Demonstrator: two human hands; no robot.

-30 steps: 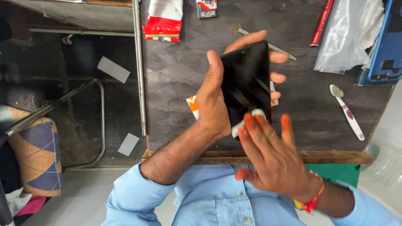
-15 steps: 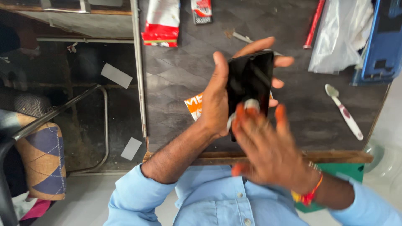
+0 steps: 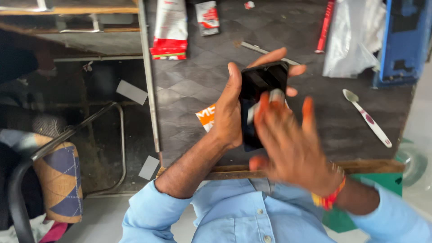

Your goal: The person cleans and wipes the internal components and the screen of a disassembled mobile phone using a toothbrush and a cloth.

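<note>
While the head camera looks straight down, I see my left hand (image 3: 227,119) wrapped around a flat black glossy rectangular phone (image 3: 263,101), thumb along its left edge and fingertips showing past its right edge. The phone is lifted off the dark diamond-patterned tabletop (image 3: 193,85), hanging over the near middle of it, closer to the wooden front edge than to the far edge. Its long axis runs away from me, near end toward my chest, far end toward the far edge, tilted slightly to the right.

My right hand (image 3: 292,144) is blurred, fingers spread, lying over the lower half of the phone; it presses a small white wad of cloth or tissue (image 3: 270,100) against the screen, though I cannot tell how firmly it is pinched. Both hands meet at the phone, the left clamped on it, the right on top, coming in from the near right.

Elsewhere on the tabletop: a red-and-white packet (image 3: 170,29) at the far left, a crumpled clear plastic bag (image 3: 348,40) at the far right, and a white toothbrush (image 3: 366,118) by the right edge, well apart from the hands.
</note>
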